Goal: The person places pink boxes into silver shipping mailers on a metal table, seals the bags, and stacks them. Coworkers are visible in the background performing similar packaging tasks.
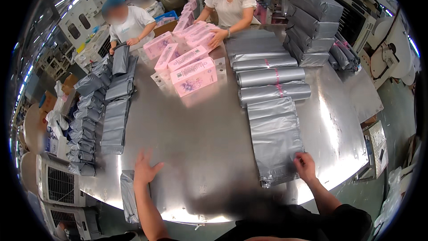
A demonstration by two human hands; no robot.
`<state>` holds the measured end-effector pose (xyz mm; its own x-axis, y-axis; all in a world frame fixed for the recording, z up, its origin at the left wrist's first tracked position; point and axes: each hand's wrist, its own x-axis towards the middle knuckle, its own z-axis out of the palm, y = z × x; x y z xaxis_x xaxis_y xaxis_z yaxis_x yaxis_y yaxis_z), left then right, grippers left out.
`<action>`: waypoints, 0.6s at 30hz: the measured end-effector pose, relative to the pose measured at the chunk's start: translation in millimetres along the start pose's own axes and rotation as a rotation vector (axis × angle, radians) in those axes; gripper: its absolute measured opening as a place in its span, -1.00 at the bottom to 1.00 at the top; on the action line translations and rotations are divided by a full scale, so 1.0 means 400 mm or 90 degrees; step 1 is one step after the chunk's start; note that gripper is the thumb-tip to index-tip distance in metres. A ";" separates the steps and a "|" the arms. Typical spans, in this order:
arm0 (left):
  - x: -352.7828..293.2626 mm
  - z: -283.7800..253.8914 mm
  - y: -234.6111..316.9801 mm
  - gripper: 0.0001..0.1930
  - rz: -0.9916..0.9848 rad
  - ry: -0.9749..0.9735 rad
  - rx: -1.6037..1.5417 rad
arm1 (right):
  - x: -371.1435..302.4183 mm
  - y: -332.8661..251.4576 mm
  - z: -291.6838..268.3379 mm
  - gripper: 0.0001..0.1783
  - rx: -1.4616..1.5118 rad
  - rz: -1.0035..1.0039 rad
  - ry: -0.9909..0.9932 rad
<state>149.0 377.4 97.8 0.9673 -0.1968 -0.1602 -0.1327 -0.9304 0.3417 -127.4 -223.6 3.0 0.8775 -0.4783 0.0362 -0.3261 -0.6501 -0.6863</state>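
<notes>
Over the metal table my left hand [146,168] is raised with its fingers spread, holding nothing. Beside its forearm a grey plastic bag [128,198] lies at the table's near left edge. At the right, my right hand [305,166] has its fingers curled in a pinch at the lower right edge of a flat stack of grey plastic bags [274,138]. How many layers it grips is hidden. Rolled grey bag bundles [273,76] tied with pink string lie just beyond that stack.
Pink printed packs [194,76] are heaped at the table's far middle, where a person in white [229,6] handles them. Another person [129,22] holds a grey bag at far left. Filled grey parcels line the left [84,129] and stack far right [312,31].
</notes>
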 end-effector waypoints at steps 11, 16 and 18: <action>0.897 -0.052 0.569 0.25 0.211 0.085 0.259 | 0.126 0.283 -0.076 -0.51 -0.330 0.014 0.257; 1.198 0.040 0.568 0.11 0.129 0.066 0.106 | 0.146 0.293 -0.073 -0.50 -0.314 0.008 0.244; 1.280 0.073 0.563 0.09 0.094 0.089 0.079 | 0.152 0.295 -0.074 -0.51 -0.315 -0.002 0.241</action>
<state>608.2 57.9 65.5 0.9547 -0.2972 0.0159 -0.2925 -0.9271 0.2346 -122.9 -346.9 -54.5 0.7229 -0.5934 0.3540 -0.5277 -0.8048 -0.2715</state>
